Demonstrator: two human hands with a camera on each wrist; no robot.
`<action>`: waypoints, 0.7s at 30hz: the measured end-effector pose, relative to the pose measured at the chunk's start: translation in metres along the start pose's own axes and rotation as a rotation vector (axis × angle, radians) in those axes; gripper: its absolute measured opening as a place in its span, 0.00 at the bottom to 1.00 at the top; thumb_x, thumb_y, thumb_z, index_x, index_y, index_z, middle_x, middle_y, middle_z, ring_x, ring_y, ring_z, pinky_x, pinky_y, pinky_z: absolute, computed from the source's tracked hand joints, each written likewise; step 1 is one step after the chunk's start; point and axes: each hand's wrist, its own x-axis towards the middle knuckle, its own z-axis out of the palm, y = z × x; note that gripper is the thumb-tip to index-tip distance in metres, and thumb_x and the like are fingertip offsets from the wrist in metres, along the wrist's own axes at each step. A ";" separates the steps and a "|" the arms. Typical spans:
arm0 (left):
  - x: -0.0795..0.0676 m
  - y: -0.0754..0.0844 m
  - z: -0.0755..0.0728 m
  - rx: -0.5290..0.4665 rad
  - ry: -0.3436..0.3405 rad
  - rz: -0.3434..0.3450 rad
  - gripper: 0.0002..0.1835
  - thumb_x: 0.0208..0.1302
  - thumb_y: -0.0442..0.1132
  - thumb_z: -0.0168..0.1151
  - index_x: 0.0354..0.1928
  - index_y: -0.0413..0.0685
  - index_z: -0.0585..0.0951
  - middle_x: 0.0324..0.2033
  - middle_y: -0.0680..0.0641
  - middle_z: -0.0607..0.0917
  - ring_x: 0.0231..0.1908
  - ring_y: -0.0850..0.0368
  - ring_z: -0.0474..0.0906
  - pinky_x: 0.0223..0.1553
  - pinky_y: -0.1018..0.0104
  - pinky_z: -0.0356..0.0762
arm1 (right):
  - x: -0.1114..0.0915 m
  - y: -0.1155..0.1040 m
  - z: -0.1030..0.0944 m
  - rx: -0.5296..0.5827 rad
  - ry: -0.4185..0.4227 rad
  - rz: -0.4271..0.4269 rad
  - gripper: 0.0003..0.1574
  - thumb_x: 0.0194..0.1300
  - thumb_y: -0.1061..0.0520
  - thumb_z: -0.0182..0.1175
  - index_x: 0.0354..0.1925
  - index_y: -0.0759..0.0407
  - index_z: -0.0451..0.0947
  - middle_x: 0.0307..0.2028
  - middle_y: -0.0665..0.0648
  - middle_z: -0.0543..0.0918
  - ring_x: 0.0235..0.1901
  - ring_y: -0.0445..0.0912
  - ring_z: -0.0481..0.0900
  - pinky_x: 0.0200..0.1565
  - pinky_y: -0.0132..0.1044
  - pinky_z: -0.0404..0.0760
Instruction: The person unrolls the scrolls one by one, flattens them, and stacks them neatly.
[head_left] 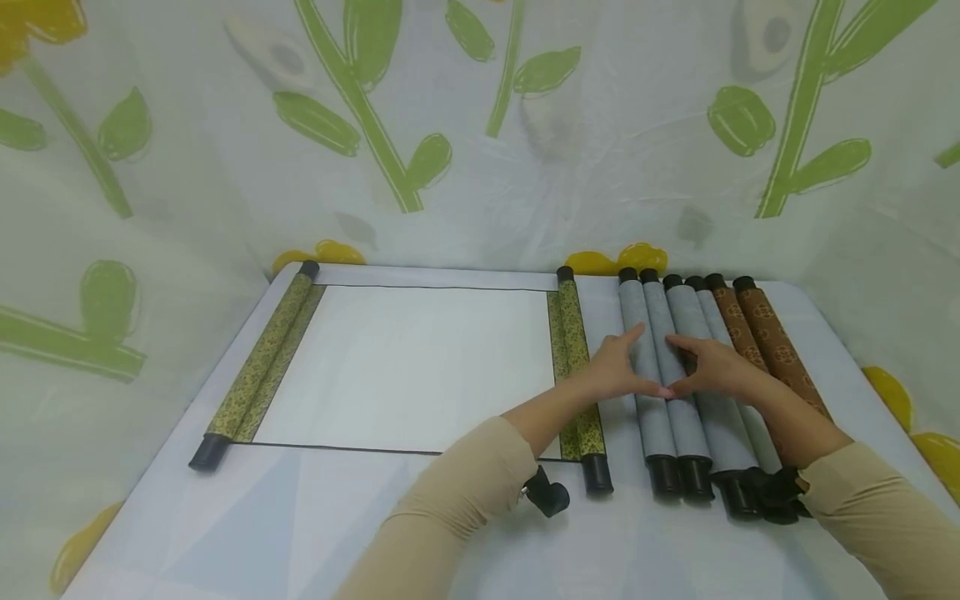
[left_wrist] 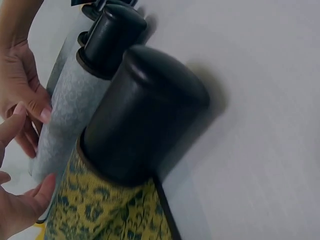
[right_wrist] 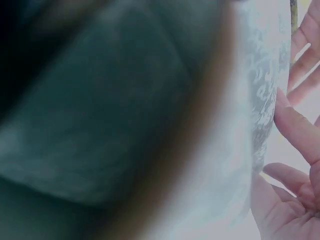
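Both bare hands rest over a rolled grey-blue scroll, whose left roller (head_left: 658, 429) and right roller (head_left: 687, 425) lie side by side. My left hand (head_left: 618, 367) reaches across the left roller with fingers and thumb spread. From the other side my right hand (head_left: 716, 367) bends over the right roller, its thumb and forefinger apart in a C shape. The thumb tips meet between the rollers. In the left wrist view, the right hand's fingers touch the grey patterned cloth (left_wrist: 72, 110). The right wrist view is mostly blocked by a dark blurred surface; fingers touch the cloth (right_wrist: 265, 75) at its right edge.
Left of the hands lies an unrolled scroll with a white sheet (head_left: 412, 367) between green-gold rollers, including the right roller (head_left: 577, 367) near my left forearm. To the right are another grey scroll (head_left: 727, 433) and a brown patterned scroll (head_left: 780, 342). A flowered cloth (head_left: 525, 192) hangs behind.
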 end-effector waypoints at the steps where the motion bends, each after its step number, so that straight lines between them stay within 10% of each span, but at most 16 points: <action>1: 0.001 0.001 0.002 0.004 0.000 -0.004 0.55 0.49 0.51 0.73 0.74 0.55 0.51 0.69 0.41 0.60 0.67 0.53 0.58 0.60 0.64 0.67 | 0.000 0.000 0.000 -0.005 -0.002 -0.005 0.64 0.44 0.48 0.75 0.68 0.75 0.52 0.63 0.82 0.58 0.61 0.73 0.59 0.54 0.63 0.67; 12: 0.003 -0.003 0.012 0.068 -0.027 -0.088 0.49 0.46 0.52 0.75 0.71 0.60 0.60 0.65 0.39 0.63 0.62 0.54 0.62 0.53 0.65 0.70 | 0.004 -0.001 0.000 0.123 -0.096 -0.018 0.64 0.48 0.53 0.73 0.70 0.73 0.45 0.66 0.82 0.48 0.64 0.74 0.49 0.57 0.66 0.62; 21: 0.004 -0.004 0.021 0.056 0.020 -0.126 0.44 0.44 0.51 0.76 0.66 0.62 0.68 0.63 0.38 0.65 0.59 0.53 0.63 0.50 0.65 0.70 | 0.003 -0.004 0.006 0.253 -0.100 0.086 0.58 0.60 0.52 0.65 0.73 0.66 0.39 0.67 0.83 0.43 0.60 0.69 0.58 0.45 0.50 0.77</action>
